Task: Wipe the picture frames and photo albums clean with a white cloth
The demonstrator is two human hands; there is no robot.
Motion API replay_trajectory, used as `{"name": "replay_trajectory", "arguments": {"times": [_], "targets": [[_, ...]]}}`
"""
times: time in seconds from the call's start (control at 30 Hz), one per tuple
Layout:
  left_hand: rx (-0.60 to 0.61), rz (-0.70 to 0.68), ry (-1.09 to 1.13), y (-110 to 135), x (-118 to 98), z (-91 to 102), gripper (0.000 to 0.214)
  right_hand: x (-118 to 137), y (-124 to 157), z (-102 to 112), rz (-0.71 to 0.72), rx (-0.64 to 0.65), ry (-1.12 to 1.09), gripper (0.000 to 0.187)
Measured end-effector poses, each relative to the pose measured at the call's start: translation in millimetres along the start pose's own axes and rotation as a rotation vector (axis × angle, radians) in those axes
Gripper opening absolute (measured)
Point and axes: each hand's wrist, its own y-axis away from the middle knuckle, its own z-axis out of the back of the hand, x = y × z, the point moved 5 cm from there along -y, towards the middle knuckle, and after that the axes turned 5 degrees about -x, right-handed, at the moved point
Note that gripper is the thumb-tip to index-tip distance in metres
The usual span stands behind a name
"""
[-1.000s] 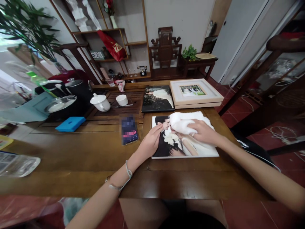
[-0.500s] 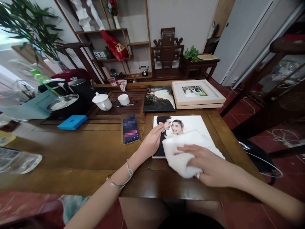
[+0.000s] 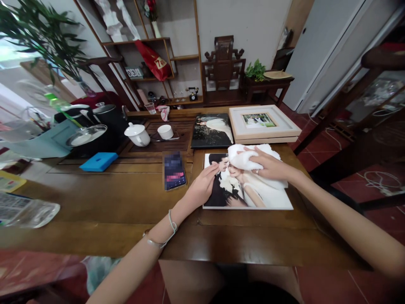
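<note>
A large photo print (image 3: 253,196) of a couple lies flat on the wooden table (image 3: 126,211). My left hand (image 3: 202,188) rests on its left edge, fingers stretched out flat and pressing it down. My right hand (image 3: 270,166) presses a white cloth (image 3: 242,158) against the far part of the print, fingers curled over the cloth. A bracelet circles my left wrist.
A phone (image 3: 174,171) lies left of the print. Behind it are a dark photo (image 3: 211,130) and a white framed picture (image 3: 262,123). A tea tray holds a teapot (image 3: 137,135) and cup (image 3: 165,131). A blue box (image 3: 99,161) and kettles (image 3: 95,126) stand left.
My right hand swept the cloth from the far part of the print down to its near edge, then back up to the far part. My left hand stayed put.
</note>
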Motion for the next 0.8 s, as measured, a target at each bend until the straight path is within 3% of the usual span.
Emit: {"name": "replay_trajectory", "arguments": {"times": [0.1,0.17,0.43,0.53,0.67,0.8], "targets": [[0.019,0.021,-0.005,-1.5,-1.8,1.2,0.043,-10.6,-0.4,0.3,-0.080,-0.020,0.084,0.043],[0.025,0.030,-0.003,-2.0,-2.3,1.2,0.042,-0.8,5.4,0.5,-0.045,-0.017,0.100,0.044],[0.005,0.008,0.006,-0.5,-1.5,0.4,0.042,98.0,71.7,-10.5,0.288,0.125,0.029,0.043],[0.007,-0.004,0.016,-0.3,-2.3,1.3,0.041,114.3,88.4,-12.6,0.331,0.149,-0.015,0.039],[0.013,-0.005,0.008,-0.7,-2.0,1.5,0.041,93.0,81.9,-6.1,0.321,0.118,-0.040,0.039],[0.032,0.005,-0.011,-1.3,-2.0,1.1,0.042,32.8,53.1,-0.1,0.163,0.064,0.032,0.031]]}}
